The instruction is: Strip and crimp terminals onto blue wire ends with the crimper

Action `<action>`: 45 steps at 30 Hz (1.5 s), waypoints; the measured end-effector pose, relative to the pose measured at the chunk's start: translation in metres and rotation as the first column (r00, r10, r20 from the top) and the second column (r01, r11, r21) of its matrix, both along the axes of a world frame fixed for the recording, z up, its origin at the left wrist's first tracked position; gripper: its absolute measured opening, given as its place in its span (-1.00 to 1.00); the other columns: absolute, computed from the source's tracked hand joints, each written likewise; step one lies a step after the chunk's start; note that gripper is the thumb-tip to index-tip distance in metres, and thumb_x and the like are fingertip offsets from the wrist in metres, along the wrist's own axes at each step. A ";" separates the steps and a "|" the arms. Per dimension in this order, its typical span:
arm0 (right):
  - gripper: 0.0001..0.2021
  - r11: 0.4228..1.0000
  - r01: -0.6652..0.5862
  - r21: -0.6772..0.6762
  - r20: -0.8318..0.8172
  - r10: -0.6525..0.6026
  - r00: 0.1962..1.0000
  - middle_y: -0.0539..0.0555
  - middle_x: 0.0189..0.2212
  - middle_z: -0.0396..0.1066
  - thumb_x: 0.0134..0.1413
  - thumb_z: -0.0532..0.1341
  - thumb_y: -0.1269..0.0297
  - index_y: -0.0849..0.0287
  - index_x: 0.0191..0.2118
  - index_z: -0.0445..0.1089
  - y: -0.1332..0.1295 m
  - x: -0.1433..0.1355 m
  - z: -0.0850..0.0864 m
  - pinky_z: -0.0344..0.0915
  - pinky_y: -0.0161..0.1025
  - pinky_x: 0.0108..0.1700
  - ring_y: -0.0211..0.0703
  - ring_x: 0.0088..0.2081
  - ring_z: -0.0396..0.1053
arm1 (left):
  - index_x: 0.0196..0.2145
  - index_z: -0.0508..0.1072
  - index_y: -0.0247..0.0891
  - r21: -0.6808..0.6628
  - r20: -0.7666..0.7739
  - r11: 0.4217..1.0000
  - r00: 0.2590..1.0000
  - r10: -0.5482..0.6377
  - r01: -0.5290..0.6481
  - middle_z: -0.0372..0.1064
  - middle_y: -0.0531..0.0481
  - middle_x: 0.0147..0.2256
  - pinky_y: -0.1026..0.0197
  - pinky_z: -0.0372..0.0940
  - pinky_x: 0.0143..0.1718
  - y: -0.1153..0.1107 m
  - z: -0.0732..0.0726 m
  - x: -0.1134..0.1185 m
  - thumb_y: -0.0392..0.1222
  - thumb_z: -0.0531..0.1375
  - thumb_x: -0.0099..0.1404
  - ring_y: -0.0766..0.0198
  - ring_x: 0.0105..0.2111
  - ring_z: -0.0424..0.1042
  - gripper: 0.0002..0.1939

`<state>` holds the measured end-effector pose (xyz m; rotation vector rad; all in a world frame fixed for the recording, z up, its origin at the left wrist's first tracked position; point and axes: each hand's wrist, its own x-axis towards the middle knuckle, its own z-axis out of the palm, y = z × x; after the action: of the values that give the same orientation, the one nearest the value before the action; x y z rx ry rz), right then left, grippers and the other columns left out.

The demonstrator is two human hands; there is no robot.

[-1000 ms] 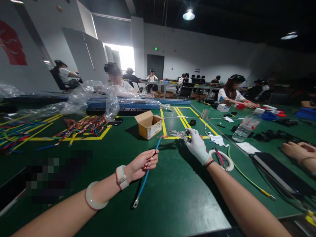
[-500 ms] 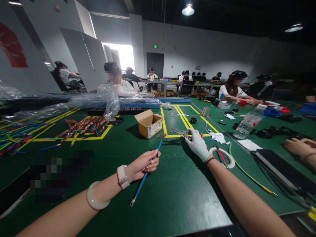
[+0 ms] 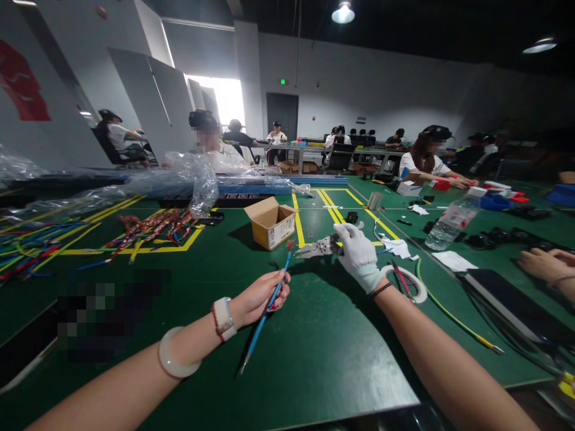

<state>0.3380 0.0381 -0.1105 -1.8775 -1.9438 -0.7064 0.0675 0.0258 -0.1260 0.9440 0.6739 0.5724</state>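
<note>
Pinched in the fingers of my left hand [image 3: 268, 292] is a blue cable [image 3: 260, 323]. A metal lug tips its lower end, and bare copper strands show at the upper end. My right hand [image 3: 359, 254], in a white glove, is closed around wire strippers [image 3: 320, 246]. The metal jaws point left, close to the copper strands; whether they touch, I cannot tell. The strippers' handles are mostly hidden by the glove. Just beyond the cable's upper end stands an open cardboard box [image 3: 275, 226].
Copper-ended cables [image 3: 150, 230] and loose coloured wires [image 3: 40, 242] lie at left. On the right are a tape roll [image 3: 421, 292], a green-yellow cable [image 3: 449, 314], a water bottle [image 3: 451, 221] and a co-worker's hands [image 3: 545, 266]. Plastic wrap [image 3: 204, 185] covers parts at the back.
My right hand has turned, and the strippers' jaws have swung left and lower toward the cable. The cable's upper end has shifted slightly up and left, showing its copper strands.
</note>
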 end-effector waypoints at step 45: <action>-0.54 0.991 -0.056 -0.124 -0.200 0.030 0.979 0.16 0.02 0.34 -0.03 0.18 0.41 0.15 0.07 0.27 -0.002 -0.006 -0.006 0.25 -0.22 -0.11 -0.03 -0.05 0.34 | -0.31 0.31 -0.31 0.042 0.013 0.999 1.000 0.001 -0.002 0.35 0.03 -0.54 0.44 0.14 -0.68 0.001 -0.004 0.001 -0.08 0.14 0.35 0.46 -0.69 0.27 -0.79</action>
<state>0.3320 0.0364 -0.1169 -1.8938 -1.9356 -0.3718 0.0682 0.0264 -0.1300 0.9779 0.6529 0.5958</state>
